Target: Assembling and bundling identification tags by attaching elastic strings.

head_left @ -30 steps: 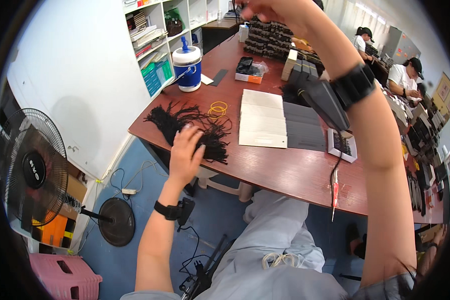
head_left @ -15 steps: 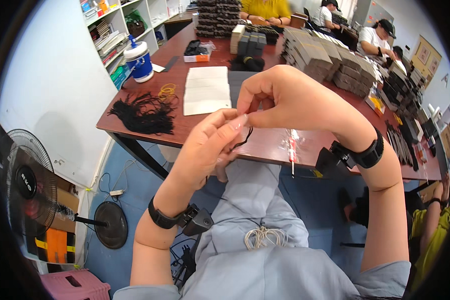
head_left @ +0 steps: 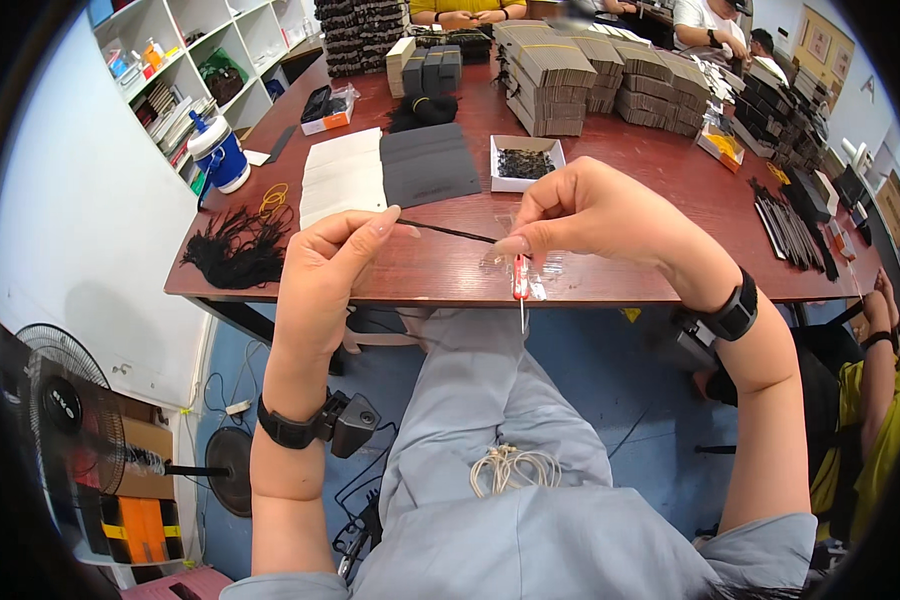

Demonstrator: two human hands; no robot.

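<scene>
A black cord [head_left: 448, 231] stretches nearly straight between my two hands, above the near edge of the red-brown table. My left hand [head_left: 342, 250] pinches one end between thumb and fingertips. The other end is pinched in my right hand [head_left: 580, 222], with its tip hidden by the fingers. Below the right fingers lies a red-handled tool [head_left: 521, 278] with a thin metal shaft, pointing over the table edge. Clear plastic [head_left: 548, 268] lies around it. Beyond the hands rests an opened folder, with a cream panel [head_left: 342, 178] and a dark grey panel [head_left: 430, 165].
A bundle of black cords [head_left: 235, 250] lies at the table's left, near a blue-and-white jug [head_left: 220, 160]. A white box [head_left: 526, 165] holds small dark pieces. Stacks of grey-brown card pieces [head_left: 545, 75] stand farther back. People sit beyond and at right; a fan [head_left: 70, 400] stands left.
My hands, close together before, have drawn apart, pulling the cord out straight between them. The view has shifted, bringing the grey panel and the white box into sight.
</scene>
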